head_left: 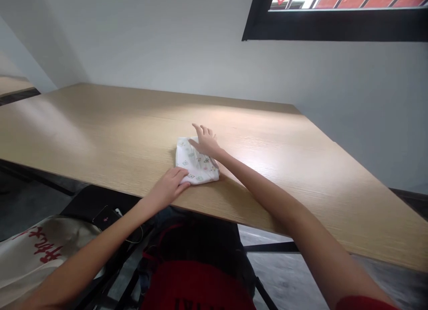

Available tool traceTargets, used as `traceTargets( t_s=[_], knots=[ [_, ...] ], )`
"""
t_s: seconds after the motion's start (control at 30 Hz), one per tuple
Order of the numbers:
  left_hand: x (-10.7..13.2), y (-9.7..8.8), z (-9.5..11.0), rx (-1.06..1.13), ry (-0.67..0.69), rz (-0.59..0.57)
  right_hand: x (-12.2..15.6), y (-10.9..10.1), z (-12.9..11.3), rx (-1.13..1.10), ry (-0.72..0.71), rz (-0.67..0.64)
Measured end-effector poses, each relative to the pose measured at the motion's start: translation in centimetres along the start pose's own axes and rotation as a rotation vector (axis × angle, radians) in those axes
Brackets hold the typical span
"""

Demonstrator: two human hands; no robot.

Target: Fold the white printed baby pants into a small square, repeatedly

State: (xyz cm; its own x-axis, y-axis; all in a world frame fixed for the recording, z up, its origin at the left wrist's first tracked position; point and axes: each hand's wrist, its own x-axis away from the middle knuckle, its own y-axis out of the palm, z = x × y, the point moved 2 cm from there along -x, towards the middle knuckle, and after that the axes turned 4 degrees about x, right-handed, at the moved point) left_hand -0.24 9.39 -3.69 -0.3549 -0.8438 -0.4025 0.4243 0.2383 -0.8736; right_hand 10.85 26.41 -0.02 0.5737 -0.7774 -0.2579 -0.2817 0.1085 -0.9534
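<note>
A folded white cloth (195, 167) with a small coloured print lies near the front edge of the wooden table. At its near left corner is my left hand (169, 185), fingers over the top and thumb at the near edge, closed on the corner. My right hand (205, 142) is at the cloth's far right side, with fingers stretched out and spread and nothing gripped in them. Whether the right palm presses on the cloth or hovers just above it, I cannot tell. My right forearm passes over the table's near edge.
The wide wooden table (110, 127) reaches back to a pale wall (160, 42), with a dark-framed window (334, 24) at upper right. Below left, a phone (105, 218) with a cable lies on a black seat, beside a beige fabric with red writing (47, 247).
</note>
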Motion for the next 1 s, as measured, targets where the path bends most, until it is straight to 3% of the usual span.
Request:
traceTargets(
  t_s=[0.17,0.3,0.37,0.47,0.57,0.63,0.77,0.87,0.93,1.0],
  knots=[
    [-1.3,0.0,-1.5,-0.02,0.131,0.012,6.9,-2.1,-0.8,-0.075,-0.476,-0.005],
    [-1.4,-1.6,-2.0,0.124,0.096,0.033,11.3,-3.1,-0.4,-0.236,-0.615,-0.008],
    [-2.3,-2.7,-2.6,0.231,-0.035,0.057,11.2,-3.2,-0.1,-0.325,-0.544,-0.006],
    [-5.0,-3.5,-4.4,0.301,-0.303,0.041,8.3,-2.7,0.4,-0.437,-0.264,-0.029],
    [-8.1,-2.6,-7.0,0.262,-0.473,-0.002,4.1,-1.4,1.2,-0.505,0.099,-0.042],
    [-9.3,-1.5,-8.7,0.218,-0.537,-0.029,2.1,-0.6,1.6,-0.507,0.249,-0.083],
    [-9.8,-0.5,-9.3,0.135,-0.572,-0.041,1.1,-0.5,0.7,-0.226,0.186,-0.165],
    [-9.9,-0.5,-7.5,0.075,-0.528,0.037,1.6,-1.0,-1.3,0.04,0.077,0.006],
    [-9.9,0.0,-6.1,0.066,-0.478,0.066,2.1,-0.6,-2.4,0.08,0.0,0.059],
    [-9.7,0.7,-5.5,0.088,-0.432,0.049,2.5,0.4,-2.4,0.034,-0.04,0.008]
  ],
)
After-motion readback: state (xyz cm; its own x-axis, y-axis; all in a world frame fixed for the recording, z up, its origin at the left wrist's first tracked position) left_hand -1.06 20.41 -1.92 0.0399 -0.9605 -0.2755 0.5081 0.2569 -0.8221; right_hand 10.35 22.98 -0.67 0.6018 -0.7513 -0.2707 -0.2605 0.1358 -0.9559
